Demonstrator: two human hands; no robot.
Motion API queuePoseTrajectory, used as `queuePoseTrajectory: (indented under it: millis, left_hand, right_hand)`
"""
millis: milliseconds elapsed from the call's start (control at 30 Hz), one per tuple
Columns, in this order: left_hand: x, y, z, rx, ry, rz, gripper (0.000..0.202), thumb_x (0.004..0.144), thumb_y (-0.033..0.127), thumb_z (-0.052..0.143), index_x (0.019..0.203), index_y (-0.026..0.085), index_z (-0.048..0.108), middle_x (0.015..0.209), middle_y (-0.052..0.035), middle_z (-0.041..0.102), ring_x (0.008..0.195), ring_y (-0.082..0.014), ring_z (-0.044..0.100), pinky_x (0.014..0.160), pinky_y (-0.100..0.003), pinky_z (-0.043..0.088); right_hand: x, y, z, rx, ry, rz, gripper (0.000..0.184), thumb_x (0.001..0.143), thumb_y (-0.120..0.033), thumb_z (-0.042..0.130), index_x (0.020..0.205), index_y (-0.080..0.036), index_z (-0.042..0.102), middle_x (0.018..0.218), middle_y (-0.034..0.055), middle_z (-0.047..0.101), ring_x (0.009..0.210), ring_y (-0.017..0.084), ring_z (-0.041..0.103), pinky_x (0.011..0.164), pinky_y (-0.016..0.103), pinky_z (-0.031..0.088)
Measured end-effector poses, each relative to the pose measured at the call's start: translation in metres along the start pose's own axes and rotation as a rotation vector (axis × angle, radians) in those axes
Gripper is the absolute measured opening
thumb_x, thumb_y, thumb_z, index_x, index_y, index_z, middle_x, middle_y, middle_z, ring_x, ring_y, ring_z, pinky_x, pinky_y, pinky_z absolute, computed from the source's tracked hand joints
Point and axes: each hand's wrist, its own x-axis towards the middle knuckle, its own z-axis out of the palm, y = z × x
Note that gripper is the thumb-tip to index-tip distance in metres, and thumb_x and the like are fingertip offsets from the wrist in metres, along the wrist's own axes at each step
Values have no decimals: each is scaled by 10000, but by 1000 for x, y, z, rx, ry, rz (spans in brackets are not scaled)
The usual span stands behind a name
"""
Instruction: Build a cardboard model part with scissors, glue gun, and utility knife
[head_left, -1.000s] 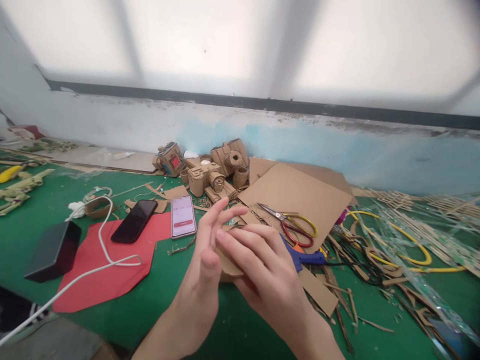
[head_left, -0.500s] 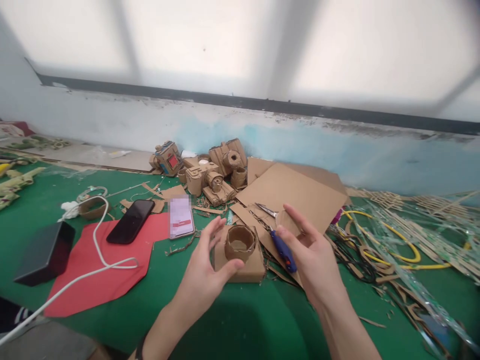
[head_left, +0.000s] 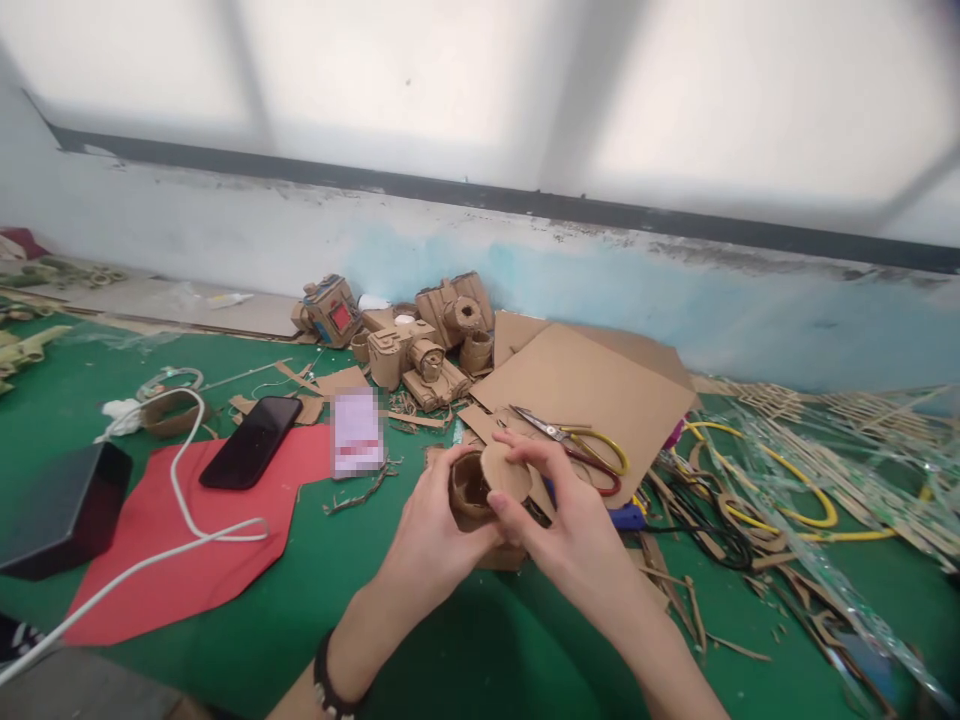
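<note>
Ring (head_left: pixel 469 488) — left hand (head_left: pixel 431 525); disc (head_left: pixel 505 470) — right hand (head_left: pixel 574 535)

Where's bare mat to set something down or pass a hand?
Free: green mat between red sheet and left hand, holding the cardboard ring; also the near strip below both hands. Crowded: right of the right hand, holding the cardboard disc: scissors, yellow hoops, scraps; cardboard models behind.

Two hands, the left hand (head_left: pixel 431 535) and the right hand (head_left: pixel 570 545), are meeting just in front of the big cardboard sheet (head_left: pixel 592 390), gripping one cardboard ring (head_left: pixel 469 487) and one cardboard disc (head_left: pixel 506 472) between them. One pair of scissors (head_left: pixel 574 440) is lying on that sheet, and one blue-handled tool (head_left: pixel 628 517) is lying at its near edge. Left of it, two phones are lying, a black phone (head_left: pixel 251 455) and a blurred-screen phone (head_left: pixel 355 433), along with one red paper (head_left: pixel 187 560), one black box (head_left: pixel 60 510) and one white cable (head_left: pixel 174 475). At least four cardboard models (head_left: pixel 409 350) are sitting at its far left corner.
</note>
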Motion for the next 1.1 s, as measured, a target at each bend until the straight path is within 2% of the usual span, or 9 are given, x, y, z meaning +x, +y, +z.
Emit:
queuePoseTrajectory:
  millis: [100, 267, 400, 533, 600, 733, 900, 1100]
  left_hand:
    - [-1, -6, 1, -16, -3, 23, 592, 894, 280, 795, 1438, 242, 566, 1420, -157, 706, 1274, -339, 713, 1045, -481, 599]
    - [-2, -7, 2, -28, 2, 22, 603, 878, 340, 815, 1421, 231, 578, 1430, -169, 680, 1299, -374, 680, 1063, -518, 576]
    - [-1, -5, 3, -45, 4, 33, 586, 886, 391, 806, 1402, 232, 578, 1413, -160, 676, 1290, -373, 681, 1098, -552, 551]
    - [-1, -11, 3, -57, -8, 110, 559, 912, 369, 755, 1420, 246, 555, 1405, -151, 691, 1274, -351, 698, 1088, -541, 569]
    - [-2, -13, 3, -49, -13, 117, 531, 923, 331, 726, 1419, 256, 550, 1409, -146, 695, 1285, -342, 698, 1093, -530, 573]
    - [-3, -10, 2, -28, -10, 70, 543, 925, 321, 717, 1432, 257, 536, 1451, -154, 680, 1335, -351, 680, 1117, -546, 565]
    - [-3, -4, 0, -29, -15, 33, 543, 929, 376, 731, 1422, 257, 538, 1462, -157, 682, 1353, -360, 671, 1133, -568, 555]
    - [-3, -7, 1, -20, -10, 58, 555, 927, 340, 712, 1440, 243, 524, 1470, -166, 673, 1353, -357, 674, 1134, -564, 560]
  right_hand:
    - [2, -5, 3, -107, -93, -105, 230, 1007, -387, 698, 1201, -281, 636, 1529, 108, 703, 1524, 305, 577, 1207, 520, 538]
    - [3, -3, 7, -235, -149, -182, 298, 1027, -366, 686, 1299, -261, 624, 1651, 129, 594, 1632, 324, 423, 1238, 581, 506]
    - [-3, -1, 6, -358, -90, -343, 357, 1068, -378, 669, 1392, -233, 627, 1695, 150, 537, 1605, 327, 468, 1210, 559, 540]
    - [-9, -6, 4, -502, -77, -630, 376, 1132, -283, 571, 1490, -180, 620, 1604, 128, 644, 1549, 273, 543, 1281, 491, 464]
    - [-11, -8, 5, -562, -94, -697, 381, 1141, -268, 557, 1497, -156, 633, 1549, 108, 695, 1498, 264, 598, 1320, 481, 412]
    - [-14, -4, 8, -611, -81, -689, 394, 1144, -277, 543, 1484, -107, 648, 1530, 121, 707, 1451, 274, 647, 1331, 492, 408]
    - [-17, 2, 10, -549, -76, -664, 461, 1130, -246, 550, 1564, -93, 576, 1589, 139, 653, 1529, 249, 575, 1349, 477, 397]
    - [-20, 0, 12, -506, -65, -633, 470, 1113, -206, 554, 1570, -96, 582, 1597, 147, 643, 1526, 246, 580, 1289, 441, 489]
